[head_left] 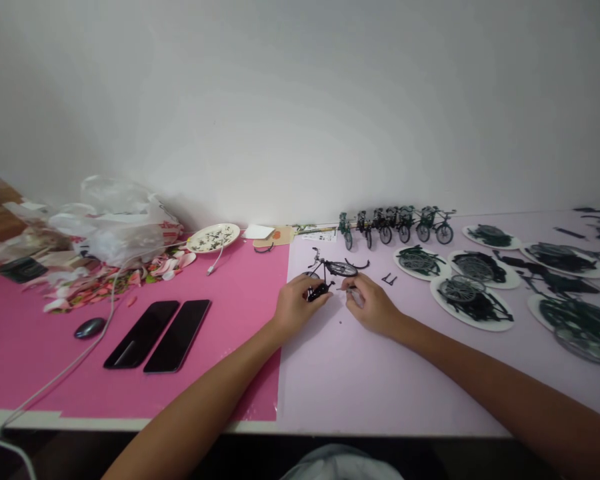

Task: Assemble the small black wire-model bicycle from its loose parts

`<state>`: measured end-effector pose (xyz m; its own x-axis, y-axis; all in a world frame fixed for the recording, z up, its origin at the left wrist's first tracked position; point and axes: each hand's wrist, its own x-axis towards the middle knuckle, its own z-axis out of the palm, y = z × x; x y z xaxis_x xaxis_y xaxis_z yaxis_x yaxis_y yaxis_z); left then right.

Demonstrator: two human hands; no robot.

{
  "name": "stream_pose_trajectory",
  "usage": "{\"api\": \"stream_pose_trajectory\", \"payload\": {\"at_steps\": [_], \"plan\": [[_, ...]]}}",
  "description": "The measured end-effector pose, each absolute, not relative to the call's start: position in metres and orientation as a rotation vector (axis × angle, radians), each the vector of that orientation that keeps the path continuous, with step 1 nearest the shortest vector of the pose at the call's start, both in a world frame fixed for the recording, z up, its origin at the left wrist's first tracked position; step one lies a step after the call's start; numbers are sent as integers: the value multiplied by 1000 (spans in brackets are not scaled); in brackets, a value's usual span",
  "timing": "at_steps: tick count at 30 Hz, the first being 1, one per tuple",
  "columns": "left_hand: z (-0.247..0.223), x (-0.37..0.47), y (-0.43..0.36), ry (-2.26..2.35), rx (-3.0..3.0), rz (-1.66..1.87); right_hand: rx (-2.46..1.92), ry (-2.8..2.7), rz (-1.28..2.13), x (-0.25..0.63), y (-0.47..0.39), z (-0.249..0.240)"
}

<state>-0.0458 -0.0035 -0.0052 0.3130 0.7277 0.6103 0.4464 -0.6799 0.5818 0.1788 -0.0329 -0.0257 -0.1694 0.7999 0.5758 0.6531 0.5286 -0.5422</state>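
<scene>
A black miniature bicycle (pixel 341 269) is tipped over in front of me, one wheel and the handlebar pointing away. My left hand (pixel 296 308) is closed around its rear part, with fingers covering some of the frame. Just right of it, the fingertips of my right hand (pixel 373 308) pinch a small thin grey piece whose kind I cannot make out. A tiny dark speck (pixel 340 323) lies on the table below the hands. A curved black strip (pixel 357 265) and a small black forked part (pixel 389 279) lie beyond my right hand.
Several miniature bicycles (pixel 405 223) stand along the wall. White plates (pixel 480 323) of wheels and dark parts fill the right side. On the left lie two phones (pixel 177 337), a mouse (pixel 90 327), a cable (pixel 113 303), plastic bags (pixel 125 227) and a plate of small bits (pixel 193 247).
</scene>
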Motion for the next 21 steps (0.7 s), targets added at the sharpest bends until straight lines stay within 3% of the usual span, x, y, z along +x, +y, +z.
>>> {"api": "stream_pose_trajectory", "payload": {"at_steps": [21], "plan": [[-13, -40, -9, 1017, 2618, 1436, -1220, -1952, 137, 179, -24, -39]]}}
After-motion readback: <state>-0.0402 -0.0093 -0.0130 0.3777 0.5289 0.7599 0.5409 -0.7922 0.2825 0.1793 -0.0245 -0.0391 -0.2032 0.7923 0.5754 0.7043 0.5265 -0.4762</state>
